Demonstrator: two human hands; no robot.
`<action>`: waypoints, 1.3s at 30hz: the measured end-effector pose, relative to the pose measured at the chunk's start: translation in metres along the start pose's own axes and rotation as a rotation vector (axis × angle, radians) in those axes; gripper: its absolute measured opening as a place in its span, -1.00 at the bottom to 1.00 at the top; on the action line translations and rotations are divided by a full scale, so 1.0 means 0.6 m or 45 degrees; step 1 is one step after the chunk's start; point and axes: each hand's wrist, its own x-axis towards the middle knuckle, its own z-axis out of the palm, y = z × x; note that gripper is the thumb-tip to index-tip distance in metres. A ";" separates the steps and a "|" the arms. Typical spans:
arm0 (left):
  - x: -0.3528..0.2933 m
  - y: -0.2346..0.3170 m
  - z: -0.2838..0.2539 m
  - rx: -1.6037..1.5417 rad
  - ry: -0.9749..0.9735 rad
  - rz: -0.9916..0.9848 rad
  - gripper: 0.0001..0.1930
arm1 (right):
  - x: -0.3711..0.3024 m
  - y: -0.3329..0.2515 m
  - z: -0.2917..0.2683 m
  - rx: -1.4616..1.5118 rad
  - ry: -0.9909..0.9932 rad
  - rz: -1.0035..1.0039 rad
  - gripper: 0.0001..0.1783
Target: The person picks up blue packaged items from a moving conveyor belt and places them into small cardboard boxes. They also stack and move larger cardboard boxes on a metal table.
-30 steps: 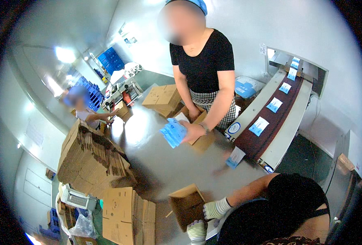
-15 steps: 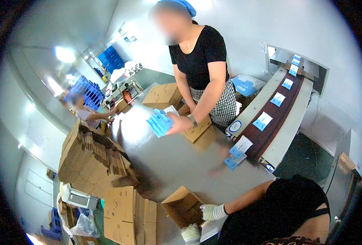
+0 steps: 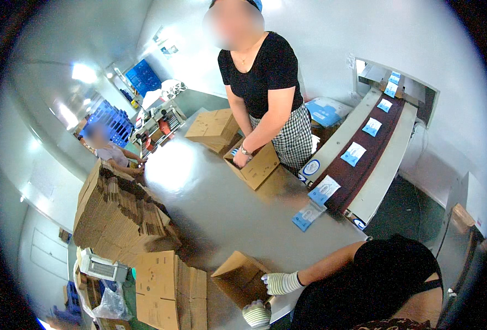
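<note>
An open brown cardboard box (image 3: 238,267) rests tilted at the near edge of the table, its inside showing dark with nothing visible in it. My left hand (image 3: 256,315), in a white striped glove, grips its near lower edge. Higher up on the same box, my right hand (image 3: 282,283), gloved alike, holds the rim at its right side with the fingertips over the edge. Left of this box stands a batch of flattened cartons (image 3: 166,290) on end.
Across the grey table (image 3: 216,203), a co-worker reaches into another carton (image 3: 257,168). A conveyor belt (image 3: 345,184) at right carries blue-and-white packets (image 3: 353,154); two overlap at its end. Piled flat cardboard (image 3: 120,220) fills the left side. Farther back, another person works.
The co-worker's hand, which held a bunch of blue packets over the table, is now down inside the carton. Packets have advanced along the belt. My hands stay on the box, barely shifted.
</note>
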 end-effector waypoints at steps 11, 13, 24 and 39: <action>-0.018 0.065 0.083 0.088 0.188 0.062 -0.78 | -0.113 0.028 -0.035 0.125 0.531 -0.006 -0.74; 0.001 0.111 0.069 0.096 0.239 0.082 -0.78 | -0.150 0.041 -0.047 0.167 0.374 -0.034 -0.76; 0.033 0.168 0.031 -0.049 0.014 -0.055 -0.81 | -0.172 0.042 -0.067 0.081 0.175 0.038 -0.87; 0.038 0.175 0.024 -0.029 0.109 0.000 -0.77 | -0.191 0.049 -0.074 0.050 0.273 0.002 -0.84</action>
